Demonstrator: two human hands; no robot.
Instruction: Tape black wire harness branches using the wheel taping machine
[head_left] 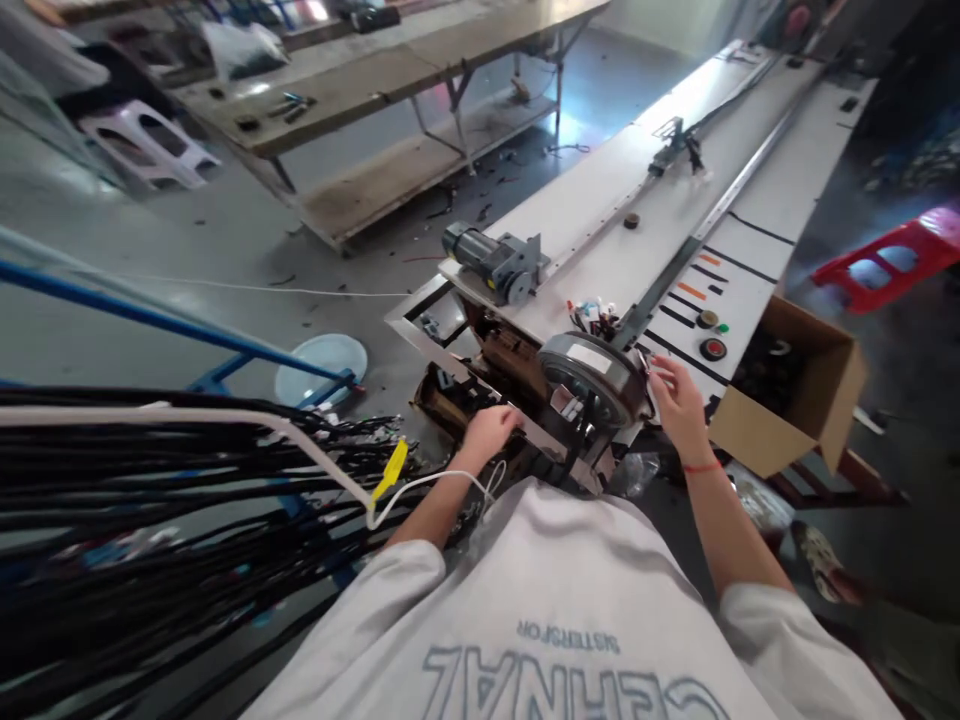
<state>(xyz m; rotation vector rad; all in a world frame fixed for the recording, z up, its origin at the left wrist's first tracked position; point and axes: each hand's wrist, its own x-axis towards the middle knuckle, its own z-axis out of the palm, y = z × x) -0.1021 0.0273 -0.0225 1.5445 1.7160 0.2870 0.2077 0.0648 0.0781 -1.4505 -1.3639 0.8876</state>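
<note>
My left hand (pixel 489 430) is curled at the near end of a long white machine bed (pixel 637 260), its fingers closed over something I cannot make out beside a brown box of parts (pixel 450 398). My right hand (pixel 677 400) rests against the right side of a round grey metal wheel (pixel 592 375) and its fingers pinch something small and pale there. A white cord (pixel 442 482) loops by my left wrist.
A bundle of black cables (pixel 165 480) on a white rail fills the left. An open cardboard box (pixel 802 390) stands at the right, a red stool (pixel 892 255) beyond it. A grey motor (pixel 495 262) sits on the bed. Workbenches (pixel 390 80) and a white basin (pixel 322 365) lie beyond.
</note>
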